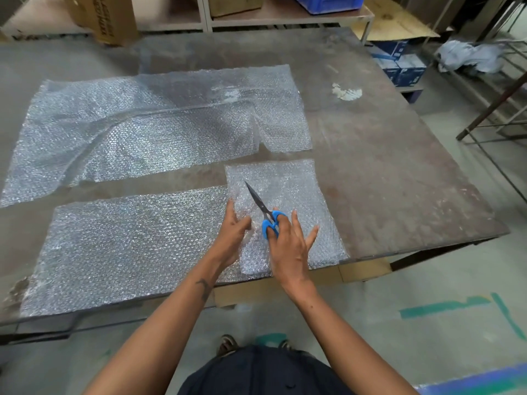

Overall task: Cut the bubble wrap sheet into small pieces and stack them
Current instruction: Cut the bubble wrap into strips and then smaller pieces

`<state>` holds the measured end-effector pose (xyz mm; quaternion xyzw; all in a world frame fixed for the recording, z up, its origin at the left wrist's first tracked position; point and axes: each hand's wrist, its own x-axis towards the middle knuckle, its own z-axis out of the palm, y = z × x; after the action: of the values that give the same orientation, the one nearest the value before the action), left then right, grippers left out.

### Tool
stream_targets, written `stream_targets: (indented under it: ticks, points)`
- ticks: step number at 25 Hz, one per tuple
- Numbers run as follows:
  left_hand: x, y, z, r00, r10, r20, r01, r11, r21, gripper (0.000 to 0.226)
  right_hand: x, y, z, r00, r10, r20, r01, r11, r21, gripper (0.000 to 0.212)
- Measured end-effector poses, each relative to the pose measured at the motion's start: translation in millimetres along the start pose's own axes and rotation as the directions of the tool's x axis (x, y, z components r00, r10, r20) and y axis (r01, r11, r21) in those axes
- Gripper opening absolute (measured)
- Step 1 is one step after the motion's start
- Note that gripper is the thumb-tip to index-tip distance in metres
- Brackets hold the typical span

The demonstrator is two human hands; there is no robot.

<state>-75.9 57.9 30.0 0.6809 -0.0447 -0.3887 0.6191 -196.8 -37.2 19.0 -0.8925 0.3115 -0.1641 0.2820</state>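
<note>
A large bubble wrap sheet lies across the far left of the metal table. A second long strip lies near the front edge. To its right sits a small cut piece. My left hand presses flat on the left edge of that small piece. My right hand holds blue-handled scissors, thumb and a finger in the loops, other fingers spread. The blades are together and point up-left over the small piece.
A cardboard box stands at the back left. Behind the table is a shelf with a blue crate. Blue boxes and a cloth lie at the right. Cardboard sticks out under the table's front edge.
</note>
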Motion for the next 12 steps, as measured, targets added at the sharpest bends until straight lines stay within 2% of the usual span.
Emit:
stream_targets:
  ticks: [4, 7, 9, 12]
  points:
    - [3, -9, -15, 0.996, -0.051, 0.074, 0.045, 0.996, 0.082, 0.097, -9, -2, 6, 0.992, 0.054, 0.118, -0.042, 0.994, -0.097, 0.044]
    - [8, -8, -13, 0.993, -0.082, 0.09, 0.073, 0.993, 0.089, 0.095, -14, 2, 7, 0.995, 0.021, 0.099, -0.007, 0.991, -0.137, 0.037]
    - [11, -6, -10, 0.992, -0.082, 0.097, 0.067, 0.986, 0.154, 0.092, -16, 2, 6, 0.996, 0.001, 0.084, 0.013, 0.987, -0.16, 0.035]
    - [22, -5, -6, 0.997, -0.042, 0.071, 0.022, 0.966, 0.259, 0.071, -13, 3, 5, 0.982, 0.035, 0.184, 0.005, 0.977, -0.214, 0.037]
